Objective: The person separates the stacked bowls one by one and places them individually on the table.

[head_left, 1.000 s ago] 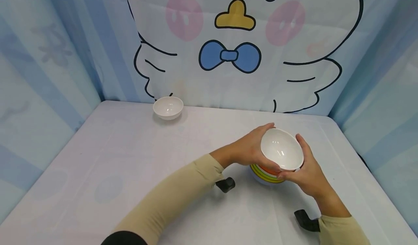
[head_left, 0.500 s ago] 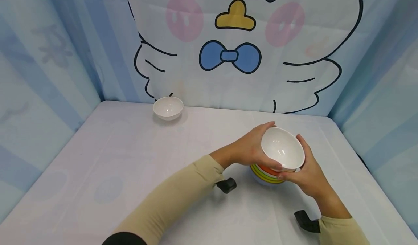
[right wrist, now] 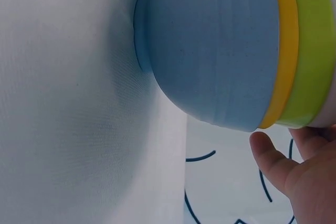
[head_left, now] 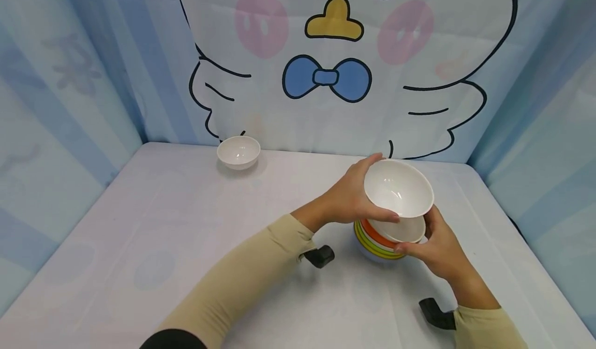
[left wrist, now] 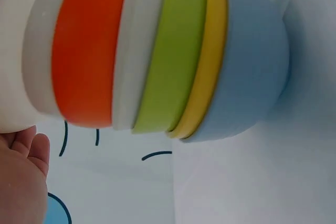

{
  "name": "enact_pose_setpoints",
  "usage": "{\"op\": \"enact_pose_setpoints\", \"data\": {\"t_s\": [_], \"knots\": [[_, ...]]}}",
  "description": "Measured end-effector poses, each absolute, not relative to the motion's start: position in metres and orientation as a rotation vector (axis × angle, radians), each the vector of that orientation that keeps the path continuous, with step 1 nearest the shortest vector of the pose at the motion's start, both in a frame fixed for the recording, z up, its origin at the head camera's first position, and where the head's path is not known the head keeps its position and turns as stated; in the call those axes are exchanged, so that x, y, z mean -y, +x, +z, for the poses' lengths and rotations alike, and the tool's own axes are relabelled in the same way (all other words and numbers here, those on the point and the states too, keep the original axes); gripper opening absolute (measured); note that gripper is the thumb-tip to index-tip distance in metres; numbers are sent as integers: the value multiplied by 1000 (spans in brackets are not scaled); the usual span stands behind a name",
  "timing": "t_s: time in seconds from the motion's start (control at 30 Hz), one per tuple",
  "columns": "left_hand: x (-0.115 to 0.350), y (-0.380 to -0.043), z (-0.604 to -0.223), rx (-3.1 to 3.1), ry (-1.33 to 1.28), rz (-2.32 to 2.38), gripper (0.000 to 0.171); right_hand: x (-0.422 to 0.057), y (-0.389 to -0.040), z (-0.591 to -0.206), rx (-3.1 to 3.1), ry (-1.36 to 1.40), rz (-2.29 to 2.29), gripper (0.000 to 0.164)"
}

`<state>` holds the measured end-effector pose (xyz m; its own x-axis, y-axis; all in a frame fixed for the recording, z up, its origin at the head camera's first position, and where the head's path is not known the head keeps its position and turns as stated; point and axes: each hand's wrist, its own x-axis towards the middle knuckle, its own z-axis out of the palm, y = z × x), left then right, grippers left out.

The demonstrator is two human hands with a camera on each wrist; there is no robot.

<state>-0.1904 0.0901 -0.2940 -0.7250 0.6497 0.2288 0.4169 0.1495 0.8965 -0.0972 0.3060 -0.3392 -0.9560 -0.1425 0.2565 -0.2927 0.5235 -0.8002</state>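
In the head view my left hand (head_left: 349,196) grips a white bowl (head_left: 399,187) by its left side, thumb along the front. This bowl is raised and tilted over a second white bowl (head_left: 405,231), the top one of a nested stack. My right hand (head_left: 440,253) holds that second bowl at its right, thumb at the front rim. Below it the left wrist view shows an orange bowl (left wrist: 89,51), another white one (left wrist: 139,51), a green bowl (left wrist: 173,56), a yellow bowl (left wrist: 207,61) and a blue bowl (left wrist: 252,66) at the base.
A small white bowl (head_left: 239,152) stands alone at the table's far edge, left of the stack. White cloth covers the table (head_left: 163,235). Printed curtains (head_left: 65,106) enclose the back and both sides. Black wrist mounts (head_left: 437,315) stick out near both sleeves.
My left hand has lifted the uppermost white bowl up and slightly left, uncovering another white bowl beneath. My right hand has stayed nearly in place beside the stack.
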Motion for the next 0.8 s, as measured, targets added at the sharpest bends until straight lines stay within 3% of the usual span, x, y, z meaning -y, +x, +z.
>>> {"op": "enact_pose_setpoints", "data": {"t_s": [0.43, 0.8], "knots": [[-75, -196, -281, -2265, 997, 1706, 113, -305, -98, -338, 2639, 353, 1413, 106], [-50, -216, -280, -2418, 791, 1798, 116, -305, -97, -333, 2696, 274, 1394, 108]]}}
